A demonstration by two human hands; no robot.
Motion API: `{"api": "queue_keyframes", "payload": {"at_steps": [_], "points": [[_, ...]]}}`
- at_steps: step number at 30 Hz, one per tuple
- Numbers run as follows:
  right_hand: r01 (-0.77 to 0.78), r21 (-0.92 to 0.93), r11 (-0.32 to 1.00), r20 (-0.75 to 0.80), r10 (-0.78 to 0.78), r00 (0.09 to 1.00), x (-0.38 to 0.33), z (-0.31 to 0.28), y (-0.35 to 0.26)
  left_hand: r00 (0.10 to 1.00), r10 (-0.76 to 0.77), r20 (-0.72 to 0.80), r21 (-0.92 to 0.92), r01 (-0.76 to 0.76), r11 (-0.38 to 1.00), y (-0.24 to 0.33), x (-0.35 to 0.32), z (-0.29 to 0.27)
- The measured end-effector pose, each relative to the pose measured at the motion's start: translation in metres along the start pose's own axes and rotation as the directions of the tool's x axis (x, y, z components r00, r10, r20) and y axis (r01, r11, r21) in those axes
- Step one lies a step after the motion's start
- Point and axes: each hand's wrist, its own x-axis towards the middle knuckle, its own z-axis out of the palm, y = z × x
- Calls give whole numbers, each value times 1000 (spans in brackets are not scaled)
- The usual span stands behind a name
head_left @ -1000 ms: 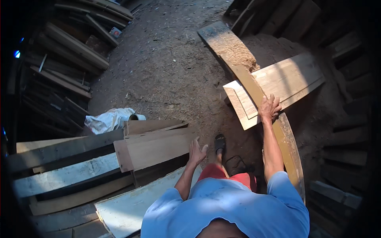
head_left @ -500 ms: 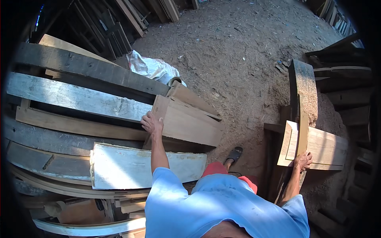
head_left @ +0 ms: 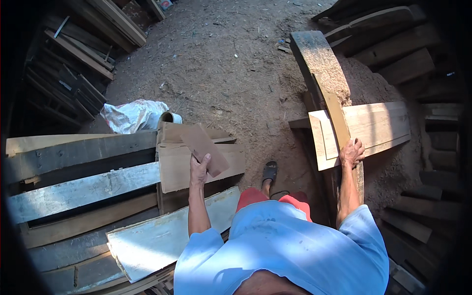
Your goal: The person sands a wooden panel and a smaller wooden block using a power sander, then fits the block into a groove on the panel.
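Observation:
My left hand (head_left: pixel 198 170) grips a flat brown rectangular piece (head_left: pixel 200 145), thumb on its top face, above a pale wooden panel (head_left: pixel 231 158) on the left stack. I cannot tell whether the piece is thin wood or a stiff sheet. On the right, my right hand (head_left: pixel 352 153) is closed round the near end of a narrow wooden strip (head_left: pixel 333 113). That strip runs lengthwise across a light wooden panel with a bevelled border (head_left: pixel 381 129). Under both lies a thick beam (head_left: pixel 319 54) strewn with sawdust.
Long boards (head_left: pixel 88 189) and a white-faced slab (head_left: pixel 157 241) are stacked at my left. Beyond them lie a white sack (head_left: pixel 135 115) and a cylindrical container (head_left: pixel 170 118). Dark timber (head_left: pixel 388 46) lines the right side. Wood shavings cover the dirt floor (head_left: pixel 221 64).
My left hand has lifted the brown rectangular piece off the end of the left panel and moved it rightward. My right hand stays on the strip. The whole view has swung to the right.

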Motion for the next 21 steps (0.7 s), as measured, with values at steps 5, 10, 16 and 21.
{"api": "queue_keyframes", "payload": {"at_steps": [5,10,16,21], "points": [[-31,38,999,24,30,999,-4,-12,-6,959,-154,238,-147,192,970,-92,5,175],[-42,33,999,52,40,998,-5,-14,-7,897,-262,356,2,279,960,-150,0,283],[-64,108,992,88,54,995,-6,-14,-5,891,-263,369,107,241,965,-165,-30,307],[-41,97,994,53,36,998,-5,-9,-5,883,-304,358,181,254,950,-167,-59,303]]}}
